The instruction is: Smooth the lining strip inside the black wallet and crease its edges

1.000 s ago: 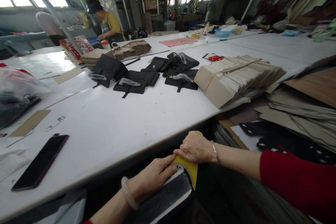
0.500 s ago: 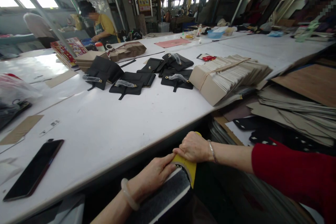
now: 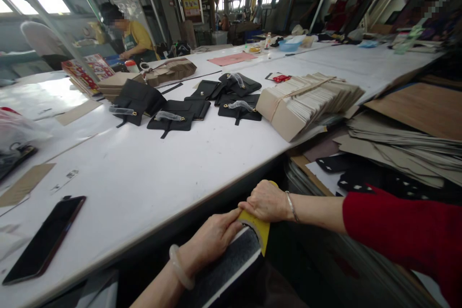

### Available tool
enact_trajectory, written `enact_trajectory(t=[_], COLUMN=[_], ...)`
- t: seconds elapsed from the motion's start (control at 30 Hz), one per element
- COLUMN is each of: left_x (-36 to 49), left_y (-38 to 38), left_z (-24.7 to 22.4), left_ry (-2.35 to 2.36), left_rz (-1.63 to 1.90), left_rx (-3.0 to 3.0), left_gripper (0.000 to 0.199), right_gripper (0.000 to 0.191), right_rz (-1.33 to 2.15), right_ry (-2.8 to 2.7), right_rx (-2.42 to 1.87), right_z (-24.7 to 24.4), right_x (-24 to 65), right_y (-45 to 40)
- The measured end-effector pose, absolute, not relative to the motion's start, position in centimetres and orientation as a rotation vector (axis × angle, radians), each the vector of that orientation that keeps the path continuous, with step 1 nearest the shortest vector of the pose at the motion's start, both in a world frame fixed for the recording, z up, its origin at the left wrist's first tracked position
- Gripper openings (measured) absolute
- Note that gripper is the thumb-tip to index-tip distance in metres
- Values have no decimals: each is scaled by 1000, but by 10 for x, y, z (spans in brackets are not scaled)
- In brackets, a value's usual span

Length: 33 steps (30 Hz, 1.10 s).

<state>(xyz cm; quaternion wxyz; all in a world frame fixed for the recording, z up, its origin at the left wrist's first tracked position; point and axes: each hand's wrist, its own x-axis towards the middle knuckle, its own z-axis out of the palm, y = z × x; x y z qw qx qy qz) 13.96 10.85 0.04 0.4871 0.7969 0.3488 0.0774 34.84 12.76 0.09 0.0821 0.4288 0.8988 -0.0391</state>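
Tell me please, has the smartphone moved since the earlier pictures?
No, the smartphone keeps its place against the edge of the white table; the camera view itself shifted.

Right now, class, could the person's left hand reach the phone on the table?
Probably yes: the phone lies uncovered on the table, and the left hand would first need to leave the dark block.

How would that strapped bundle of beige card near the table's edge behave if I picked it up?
The bundle might feel heavy for its size, being densely layered. The band would probably hold it together, though its fanned-out, leaning shape suggests it could shift.
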Motion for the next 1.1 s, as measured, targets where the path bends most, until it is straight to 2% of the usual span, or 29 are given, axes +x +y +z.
enact_trajectory(t=[0.43,0.6,0.87,1.1], left_x=[134,137,140,145], left_y=[104,116,131,130], left_z=[1,6,-5,-11], left_ry=[833,824,839,912], left_rz=[101,89,105,112], left_rx=[1995,1838,1599,1488], left_gripper=[36,47,39,40], right_gripper=[59,61,63,64], right_rz=[-141,-136,-181,-390], right_ry=[2632,2642,2621,2621], right_rx=[1429,1412,1447,1532], right_z=[5,5,0,-3], right_x=[339,335,336,337], right_y=[96,87,82,82])
